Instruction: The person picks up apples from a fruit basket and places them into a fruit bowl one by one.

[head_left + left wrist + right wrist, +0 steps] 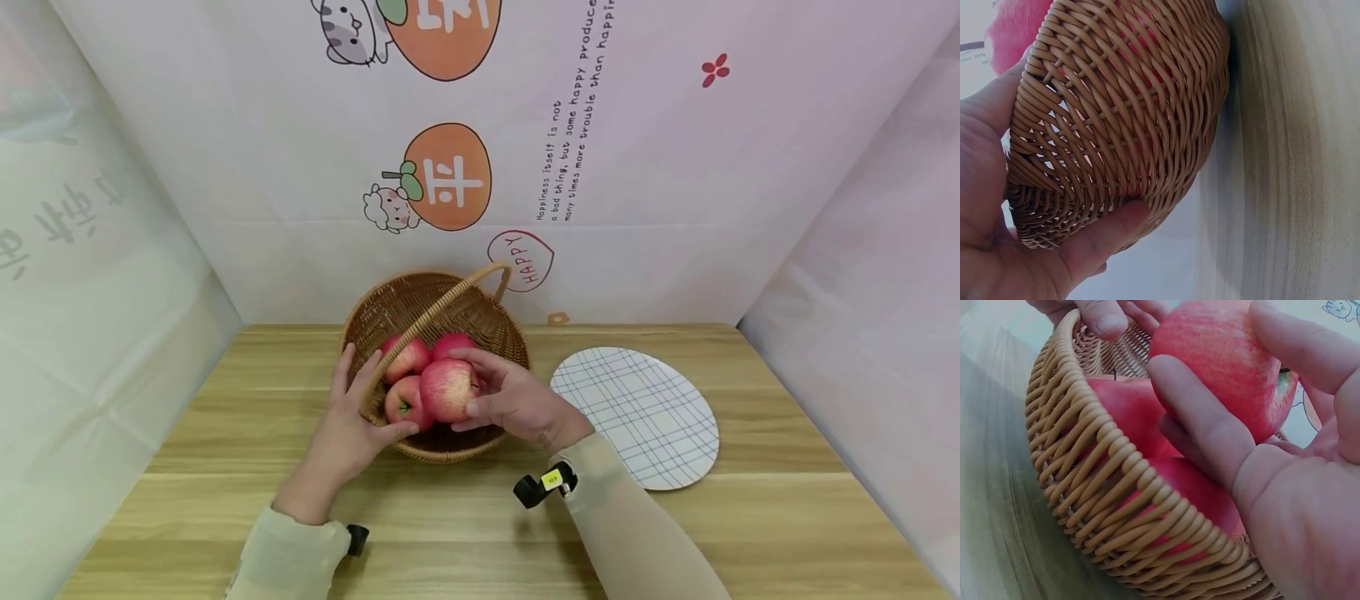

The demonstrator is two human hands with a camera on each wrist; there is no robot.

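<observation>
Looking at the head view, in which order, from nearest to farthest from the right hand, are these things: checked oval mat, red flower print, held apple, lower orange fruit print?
1. Held apple: in the right hand.
2. Checked oval mat: to its right.
3. Lower orange fruit print: behind, slightly left.
4. Red flower print: high behind, right.

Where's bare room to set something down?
On the table, left of the basket toward the left wall, and between the checked oval mat and right wall; the mat looks bare too. Crowded: the basket's near half: apples, left hand, right hand.
</observation>
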